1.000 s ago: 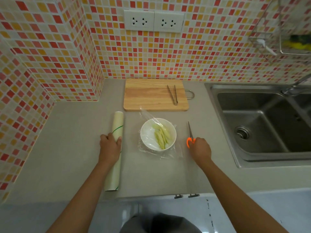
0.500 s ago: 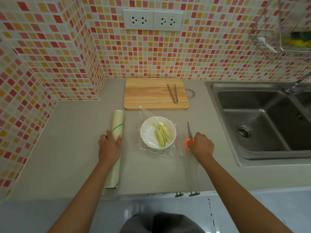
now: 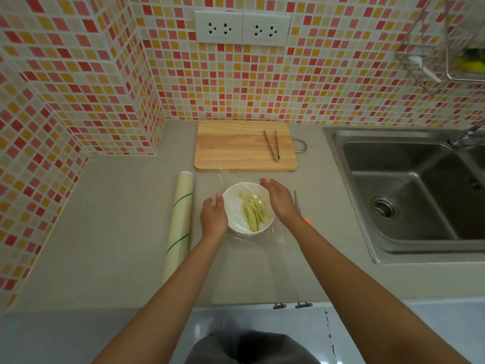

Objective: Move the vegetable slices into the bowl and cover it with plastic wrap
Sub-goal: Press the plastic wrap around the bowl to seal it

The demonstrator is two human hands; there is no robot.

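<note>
Two bare hands flanked a white bowl [image 3: 249, 207] at the centre of the frame, on a grey countertop [image 3: 110, 222]. The left hand [image 3: 214, 216] sat at the bowl's left rim and the right hand [image 3: 278, 197] at its right and upper rim. Both were spread wide, palms turned inward toward the bowl, holding nothing; whether the fingers actually touched the rim or the film could not be told.

Pale green vegetable slices [image 3: 253, 210] lay inside the bowl, their long axis running roughly from the upper part of the bowl down toward the viewer. A cut sheet of plastic wrap [image 3: 265, 239] was draped over the bowl, its loose edges spilling onto the counter below and to the right, with a corner reaching up toward a wooden cutting board [image 3: 245, 146] in the upper centre.

The bowl lay directly between the hands, each about equally near, so the likely next move was a press inward and downward from both sides to seal the film.

The plastic wrap roll [image 3: 179, 224] lay just left of the left hand, its length running up and down the frame. Metal tongs [image 3: 273, 145] rested on the board. Scissors [image 3: 296, 199] showed partly behind the right wrist. A steel sink [image 3: 409, 195] filled the right of the frame.
</note>
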